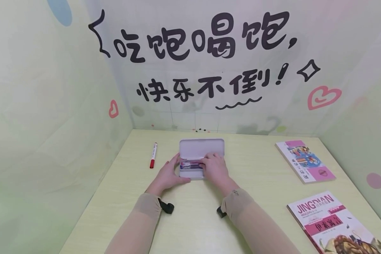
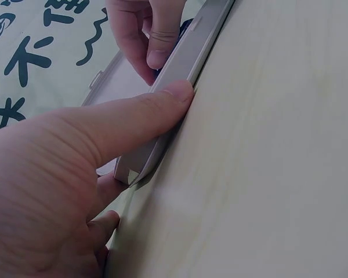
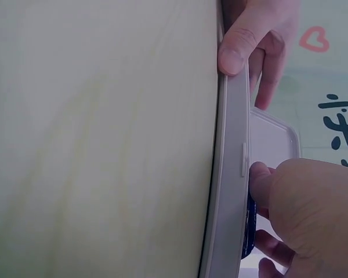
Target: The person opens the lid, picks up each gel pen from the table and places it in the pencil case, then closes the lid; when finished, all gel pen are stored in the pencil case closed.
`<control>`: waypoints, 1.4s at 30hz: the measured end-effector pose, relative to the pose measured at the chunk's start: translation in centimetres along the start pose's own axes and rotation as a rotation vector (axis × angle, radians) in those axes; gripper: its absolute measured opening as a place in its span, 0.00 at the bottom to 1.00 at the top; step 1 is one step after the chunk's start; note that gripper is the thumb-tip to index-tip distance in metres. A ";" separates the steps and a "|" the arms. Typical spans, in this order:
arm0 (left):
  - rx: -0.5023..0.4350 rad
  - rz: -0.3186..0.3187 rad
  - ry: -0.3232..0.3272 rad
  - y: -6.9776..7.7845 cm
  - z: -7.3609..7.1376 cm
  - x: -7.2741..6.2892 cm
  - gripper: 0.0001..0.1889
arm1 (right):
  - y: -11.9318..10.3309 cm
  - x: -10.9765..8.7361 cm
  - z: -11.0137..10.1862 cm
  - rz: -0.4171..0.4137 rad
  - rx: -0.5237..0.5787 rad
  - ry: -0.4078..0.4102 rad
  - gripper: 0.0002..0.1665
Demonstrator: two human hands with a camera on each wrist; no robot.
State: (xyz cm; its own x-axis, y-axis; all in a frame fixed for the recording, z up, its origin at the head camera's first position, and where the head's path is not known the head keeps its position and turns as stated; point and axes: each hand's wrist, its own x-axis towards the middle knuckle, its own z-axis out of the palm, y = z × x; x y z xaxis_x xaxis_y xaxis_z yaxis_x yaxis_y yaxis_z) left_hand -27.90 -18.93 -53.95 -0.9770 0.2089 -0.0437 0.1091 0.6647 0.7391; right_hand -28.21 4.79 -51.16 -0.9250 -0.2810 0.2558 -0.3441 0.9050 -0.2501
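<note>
A pale metal pencil case (image 1: 192,174) stands on the table with its lid (image 1: 197,147) raised at the back. Several pens (image 1: 188,165) lie side by side inside it. My left hand (image 1: 167,175) grips the case's left end, with the thumb (image 2: 162,101) along the front wall and the other fingers round the end. My right hand (image 1: 216,170) reaches in over the front rim and pinches at the right part of the pens. Between its thumb and fingers, a dark blue pen (image 3: 250,229) shows just above the rim; the rest is hidden by the hand.
A white marker with a red cap (image 1: 153,156) lies left of the case. Toward the right edge of the table (image 1: 190,225) lie a pink-and-blue book (image 1: 306,161) and, nearer, a book with a red title (image 1: 333,224). Printed cloth walls (image 1: 184,120) enclose the back and sides.
</note>
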 end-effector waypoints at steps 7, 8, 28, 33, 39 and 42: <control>-0.002 -0.002 0.003 -0.1 0.0 0.0 0.70 | 0.3 0.3 0.2 0.016 0.061 0.007 0.10; -0.001 -0.001 0.002 -0.1 0.0 0.0 0.70 | 0.4 0.4 0.2 0.026 0.076 0.012 0.11; 0.010 0.004 -0.006 0.0 0.1 0.2 0.71 | 3.6 3.6 -2.4 0.451 0.464 0.213 0.36; 0.013 0.011 0.000 -0.2 0.1 0.3 0.71 | 4.2 4.0 -2.7 0.533 0.653 0.135 0.39; 0.017 0.021 0.000 -0.2 0.2 0.4 0.71 | 4.7 4.2 -2.4 0.556 0.808 0.131 0.37; 0.022 0.026 0.001 -0.2 0.2 0.4 0.71 | 4.7 4.1 -2.3 0.579 0.842 0.166 0.34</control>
State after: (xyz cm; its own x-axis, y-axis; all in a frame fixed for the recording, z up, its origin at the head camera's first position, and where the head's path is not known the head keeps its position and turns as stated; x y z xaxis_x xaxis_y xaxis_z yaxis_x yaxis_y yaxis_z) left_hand -28.26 -18.86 -54.26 -0.9739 0.2258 -0.0240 0.1386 0.6750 0.7247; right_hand -33.27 8.58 -49.11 -0.9729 0.2311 -0.0024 0.0861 0.3530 -0.9317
